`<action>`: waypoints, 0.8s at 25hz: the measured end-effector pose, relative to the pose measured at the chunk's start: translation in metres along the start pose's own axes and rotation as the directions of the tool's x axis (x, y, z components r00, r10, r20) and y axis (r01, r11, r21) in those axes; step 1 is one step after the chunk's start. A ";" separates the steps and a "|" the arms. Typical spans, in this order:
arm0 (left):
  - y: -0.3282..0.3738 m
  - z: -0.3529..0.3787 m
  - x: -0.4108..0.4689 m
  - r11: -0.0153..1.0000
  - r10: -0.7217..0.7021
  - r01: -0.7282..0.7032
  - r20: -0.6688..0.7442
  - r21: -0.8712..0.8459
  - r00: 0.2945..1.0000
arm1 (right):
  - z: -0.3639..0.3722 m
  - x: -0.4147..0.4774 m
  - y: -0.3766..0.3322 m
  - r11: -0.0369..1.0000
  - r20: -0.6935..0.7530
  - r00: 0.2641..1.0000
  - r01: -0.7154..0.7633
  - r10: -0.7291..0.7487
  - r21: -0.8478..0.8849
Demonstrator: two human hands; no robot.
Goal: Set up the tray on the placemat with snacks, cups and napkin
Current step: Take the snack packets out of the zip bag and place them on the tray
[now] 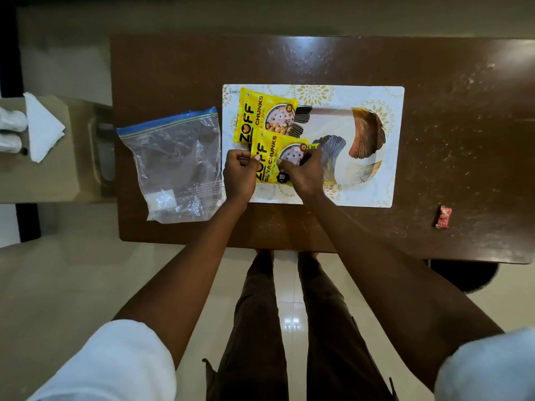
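A white placemat (388, 146) with gold flowers lies on the brown table. On it rests a white tray (341, 125) with brown and grey fan patterns. Two yellow soya chunk packets lie on the tray's left part: the far packet (260, 117) lies free, and the near packet (272, 157) overlaps it. My left hand (238, 175) pinches the near packet's left edge, and my right hand (304, 175) grips its right side. A folded white napkin (42, 130) and white cups (11, 131) sit on a side surface far left.
An empty clear zip bag (173, 166) with a blue seal lies left of the placemat. A small red candy wrapper (443, 217) lies on the table (463, 111) at the right. A beige side stand (52, 175) adjoins the table's left edge. A dark stool (463, 273) shows below the table's near edge.
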State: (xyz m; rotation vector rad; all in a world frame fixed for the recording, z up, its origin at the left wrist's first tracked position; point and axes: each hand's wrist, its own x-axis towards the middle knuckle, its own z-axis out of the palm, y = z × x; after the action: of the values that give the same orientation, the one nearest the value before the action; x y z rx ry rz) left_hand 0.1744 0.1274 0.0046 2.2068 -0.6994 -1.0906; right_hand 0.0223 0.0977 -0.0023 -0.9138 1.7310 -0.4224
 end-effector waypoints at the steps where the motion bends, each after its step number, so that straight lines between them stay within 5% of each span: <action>1: -0.007 -0.004 0.000 1.000 -0.010 0.010 -0.001 0.012 1.000 | 0.003 -0.003 0.006 0.999 0.009 1.000 0.020 -0.019 -0.044; 10: -0.033 -0.015 -0.007 0.996 -0.036 0.036 -0.004 0.079 0.999 | 0.010 -0.007 0.016 0.944 -0.006 0.996 0.079 -0.085 -0.320; 15: -0.025 -0.021 0.000 0.996 -0.007 0.002 0.044 0.093 0.999 | 0.011 0.000 0.013 0.954 -0.001 0.998 0.067 -0.070 -0.293; 20: -0.008 -0.032 0.032 0.997 0.049 -0.041 -0.124 0.066 0.991 | 0.000 0.010 -0.008 0.983 -0.117 0.982 0.136 -0.150 -0.125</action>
State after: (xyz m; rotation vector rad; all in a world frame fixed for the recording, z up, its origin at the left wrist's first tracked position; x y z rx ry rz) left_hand 0.2189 0.1199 -0.0011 2.2790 -0.7339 -0.9099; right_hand 0.0245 0.0852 -0.0031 -1.1211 1.8260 -0.4866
